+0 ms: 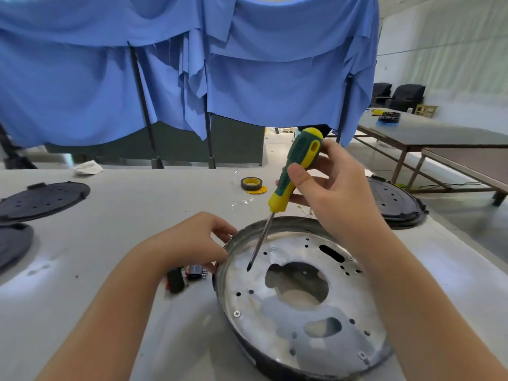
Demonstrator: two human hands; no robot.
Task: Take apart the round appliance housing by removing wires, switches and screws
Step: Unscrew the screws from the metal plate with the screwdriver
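The round metal housing point(288, 320) lies on the white table, open side up, with a large central hole, several small holes and a screw point(237, 314) near its left rim. My right hand point(332, 185) grips a green and yellow screwdriver point(297, 166); its tip hangs over the housing's left inner floor. My left hand point(198, 240) holds the housing's upper left rim with curled fingers. Just left of the housing lie a black switch point(175, 280) and a small red and black part point(195, 271).
A roll of tape point(250, 183) sits on a yellow disc farther back. Dark round lids lie at the left point(41, 200) and right point(395, 202) table edges. A crumpled white cloth point(88, 167) rests at the back left. Blue fabric hangs behind the table.
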